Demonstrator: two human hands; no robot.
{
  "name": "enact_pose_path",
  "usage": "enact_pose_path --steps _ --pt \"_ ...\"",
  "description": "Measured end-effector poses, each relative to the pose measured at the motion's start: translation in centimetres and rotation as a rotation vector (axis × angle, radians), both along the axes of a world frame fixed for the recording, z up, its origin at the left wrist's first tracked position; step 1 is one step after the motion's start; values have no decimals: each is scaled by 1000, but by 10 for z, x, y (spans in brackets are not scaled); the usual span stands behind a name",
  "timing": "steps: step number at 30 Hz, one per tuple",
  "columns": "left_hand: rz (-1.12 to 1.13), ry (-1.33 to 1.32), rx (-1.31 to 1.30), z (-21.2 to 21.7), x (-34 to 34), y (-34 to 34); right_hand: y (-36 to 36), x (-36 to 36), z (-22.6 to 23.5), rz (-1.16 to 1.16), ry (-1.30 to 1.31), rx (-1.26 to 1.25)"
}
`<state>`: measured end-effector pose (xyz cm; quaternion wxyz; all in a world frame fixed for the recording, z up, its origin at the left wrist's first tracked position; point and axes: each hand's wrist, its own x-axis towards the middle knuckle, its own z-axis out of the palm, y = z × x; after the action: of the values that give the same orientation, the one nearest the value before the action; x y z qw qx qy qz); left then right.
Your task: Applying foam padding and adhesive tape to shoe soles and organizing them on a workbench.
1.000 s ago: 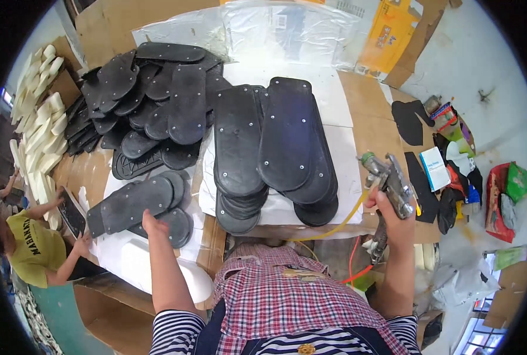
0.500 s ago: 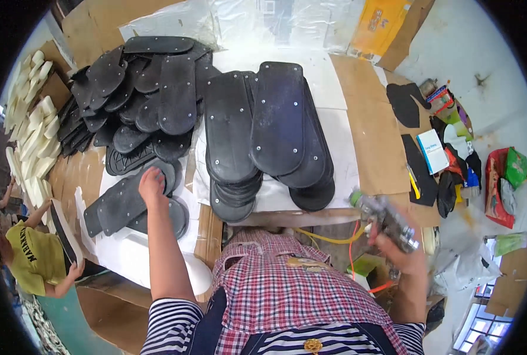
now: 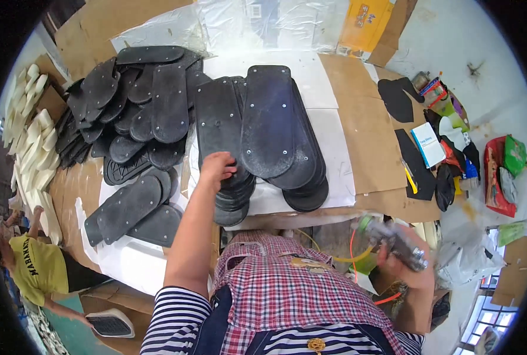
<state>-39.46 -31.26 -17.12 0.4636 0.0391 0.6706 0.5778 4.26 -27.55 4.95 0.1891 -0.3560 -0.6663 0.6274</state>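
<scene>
My left hand (image 3: 217,167) lies with fingers curled on the near edge of the black sole stack (image 3: 234,177) at the table's front, while my right hand (image 3: 400,263) is closed around a grey spray gun (image 3: 393,239) below the table edge, its yellow hose (image 3: 328,251) looping toward my chest. Beyond the soles, a clear plastic bag (image 3: 263,23) and an orange-yellow carton (image 3: 364,23) lie at the far edge, and to the right a white-and-blue box (image 3: 427,145) sits beside a red packet (image 3: 495,177) and green packet (image 3: 514,155).

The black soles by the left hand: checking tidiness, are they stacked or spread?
Stacked: the soles lie flat in overlapping piles; the left hand rests on one.
</scene>
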Motion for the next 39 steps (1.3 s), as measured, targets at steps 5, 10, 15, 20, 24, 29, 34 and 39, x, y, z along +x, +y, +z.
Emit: enact_pose_path --steps 5,10,15,20,24,29,34,39 --pt "-49 -85 12 -8 16 25 10 2 3 -264 10 8" --pt "71 -346 282 -12 30 18 6 -12 -7 -306 127 42" --pt "250 -283 519 5 25 -33 13 -45 -23 -229 161 40" --pt "435 -97 649 -3 0 -114 18 -63 -36 -125 80 62" --pt "803 41 693 -37 -28 -186 30 -79 -44 -42 46 63" --pt "1128 12 792 -87 -75 -240 28 -95 -38 7 113 67" --pt "1292 -313 591 -138 -135 -278 27 -106 -25 25 158 136" --pt "1005 -363 168 -148 -133 -248 30 -108 -24 -173 106 221"
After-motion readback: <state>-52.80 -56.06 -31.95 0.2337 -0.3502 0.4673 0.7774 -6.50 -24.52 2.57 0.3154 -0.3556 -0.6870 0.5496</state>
